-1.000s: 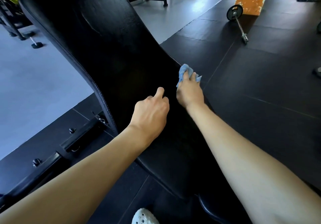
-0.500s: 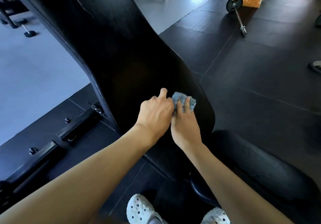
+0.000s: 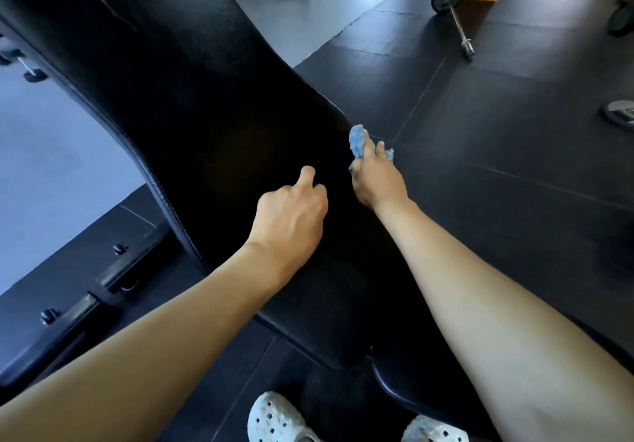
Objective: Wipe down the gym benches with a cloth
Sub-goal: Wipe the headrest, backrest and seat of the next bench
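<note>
right hand (image 3: 377, 180): grasping bunched cloth (image 3: 356, 141) at bench pad (image 3: 206, 115) edge | left hand (image 3: 291, 215): curled, empty, beside grip | risk: cloth slips off edge, leaving strip unwiped

The backrest pad (image 3: 206, 115) ran from far left down to the near centre. The left hand (image 3: 291, 215) rested on its middle. The right hand (image 3: 377, 180) held the cloth (image 3: 358, 141) against the pad's right edge. The seat pad (image 3: 411, 390) lay nearer, beside two shoes (image 3: 274, 421). A barbell (image 3: 458, 22) lay on the floor (image 3: 514, 201), far right.
</note>
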{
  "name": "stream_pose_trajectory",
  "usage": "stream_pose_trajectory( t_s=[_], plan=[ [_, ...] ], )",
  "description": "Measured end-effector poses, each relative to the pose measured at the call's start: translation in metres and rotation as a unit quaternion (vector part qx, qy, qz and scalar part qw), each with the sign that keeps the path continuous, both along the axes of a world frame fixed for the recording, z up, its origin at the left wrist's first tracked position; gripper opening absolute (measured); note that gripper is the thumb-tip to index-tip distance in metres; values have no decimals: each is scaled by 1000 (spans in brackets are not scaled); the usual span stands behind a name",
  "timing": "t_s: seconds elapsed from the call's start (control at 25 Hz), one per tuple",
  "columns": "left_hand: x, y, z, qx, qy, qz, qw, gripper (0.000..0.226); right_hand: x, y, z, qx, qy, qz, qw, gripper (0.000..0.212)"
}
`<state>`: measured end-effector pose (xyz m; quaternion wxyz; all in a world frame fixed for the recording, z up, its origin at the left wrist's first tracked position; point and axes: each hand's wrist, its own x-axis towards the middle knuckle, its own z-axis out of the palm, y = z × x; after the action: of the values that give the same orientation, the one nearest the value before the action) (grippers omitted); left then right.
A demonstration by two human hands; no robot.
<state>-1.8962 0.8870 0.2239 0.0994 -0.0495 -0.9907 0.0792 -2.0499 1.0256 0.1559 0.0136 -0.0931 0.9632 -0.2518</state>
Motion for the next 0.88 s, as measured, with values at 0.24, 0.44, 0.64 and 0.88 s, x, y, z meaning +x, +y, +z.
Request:
stream_pose_trajectory(
  t_s=[0.24, 0.44, 0.64, 0.88],
  plan=[
    [34, -9, 14, 8, 0, 9, 1000, 16, 61, -21, 17, -29, -47, -31, 998, 81],
    [79, -28, 26, 44, 20, 33, 998, 15, 151, -49, 11, 23, -49, 50, 997, 96],
    [134, -45, 26, 76, 19, 63, 995, 16, 236, -73, 0, 103, 56, 152, 981, 74],
    [176, -63, 12, 185, 15, 93, 978, 26, 242, -62, 4, 58, 6, 157, 986, 74]
  ],
)
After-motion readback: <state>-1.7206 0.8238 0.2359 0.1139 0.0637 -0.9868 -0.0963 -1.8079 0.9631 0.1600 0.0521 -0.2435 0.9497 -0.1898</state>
